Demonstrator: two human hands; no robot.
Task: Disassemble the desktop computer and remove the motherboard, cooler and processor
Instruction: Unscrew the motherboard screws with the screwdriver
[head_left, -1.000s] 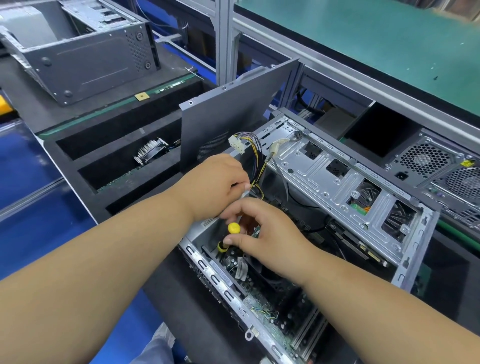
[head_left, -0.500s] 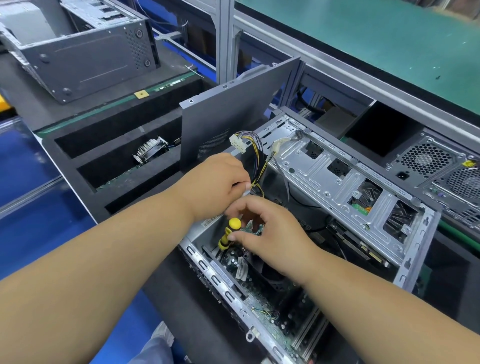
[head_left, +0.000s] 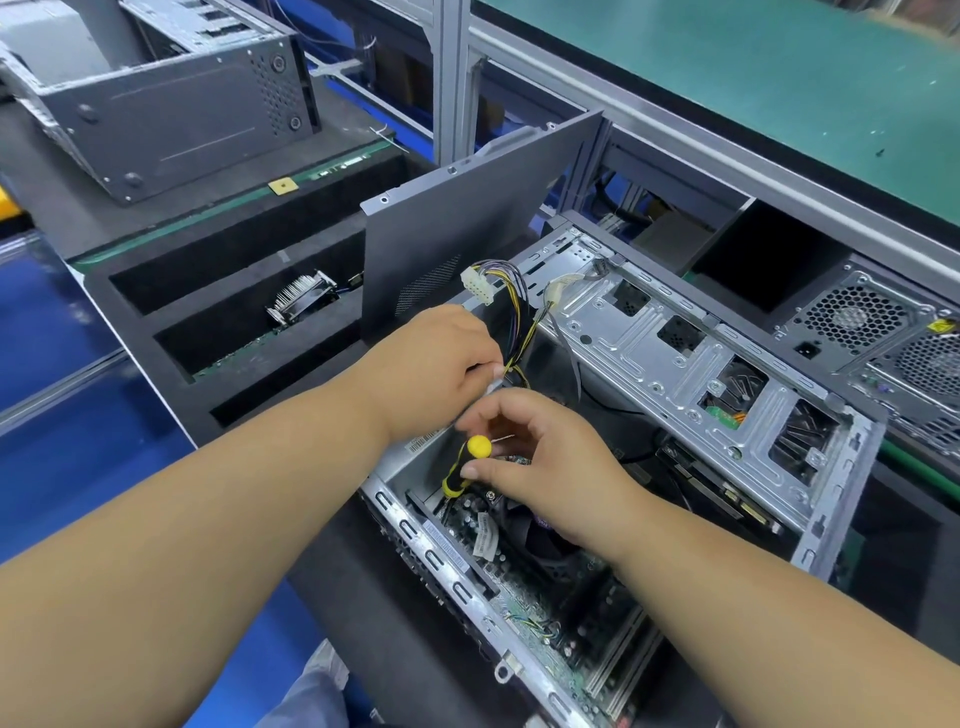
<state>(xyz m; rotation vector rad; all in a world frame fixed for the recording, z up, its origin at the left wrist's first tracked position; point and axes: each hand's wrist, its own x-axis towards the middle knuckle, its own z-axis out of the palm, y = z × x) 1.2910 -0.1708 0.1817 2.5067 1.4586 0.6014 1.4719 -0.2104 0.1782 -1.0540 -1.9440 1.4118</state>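
Observation:
An open grey desktop case (head_left: 691, 374) lies on its side in front of me. Its green motherboard (head_left: 530, 618) shows along the near wall, with the black cooler fan (head_left: 540, 535) partly under my right wrist. My right hand (head_left: 550, 467) holds a yellow-and-black screwdriver (head_left: 462, 467) by thumb and fingers, tip down at the board's left corner. My left hand (head_left: 436, 364) is curled over the case's left edge and grips a bundle of power cables (head_left: 514, 317) with a white connector (head_left: 478, 286). The processor is hidden.
A grey side panel (head_left: 467, 234) stands upright just behind my left hand. A black foam tray (head_left: 208, 364) on the left holds a loose heatsink (head_left: 301, 301). Another case (head_left: 171, 114) sits at far left, and two more units (head_left: 883, 332) at right. A green mat (head_left: 753, 67) lies beyond.
My right hand has turned the screwdriver a little and its yellow cap has shifted slightly; the left hand stays on the cables.

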